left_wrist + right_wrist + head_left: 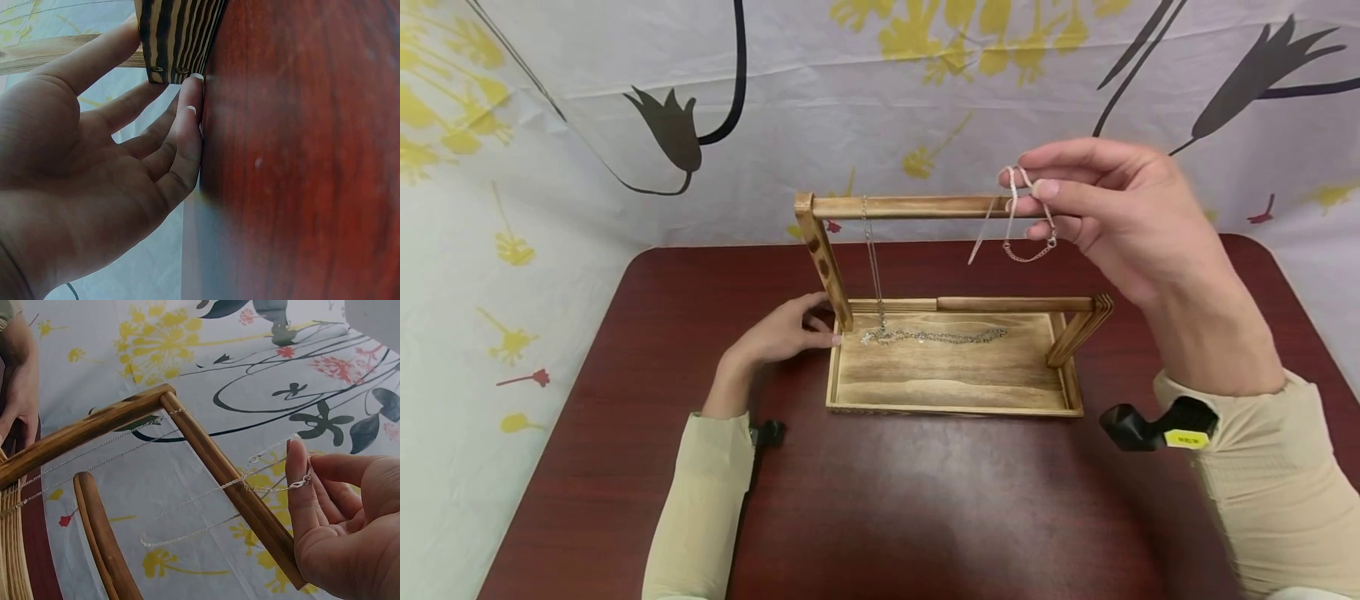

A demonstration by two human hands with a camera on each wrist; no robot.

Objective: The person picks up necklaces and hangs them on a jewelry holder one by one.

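You had one thin silver chain necklace [1012, 212] pinched in the fingers of your right hand [1127, 208], near the right end of the upper of two round wooden bars. Your left hand [786, 329] held the left corner of one brown scorched-wood stand with a rectangular tray [955, 371], thumb and fingers around it. One silver chain [872, 250] hung from the upper bar [925, 207]; whether the links in the tray were separate, you couldn't tell. The dark red wooden bench [925, 500] lay open before the tray's front edge.
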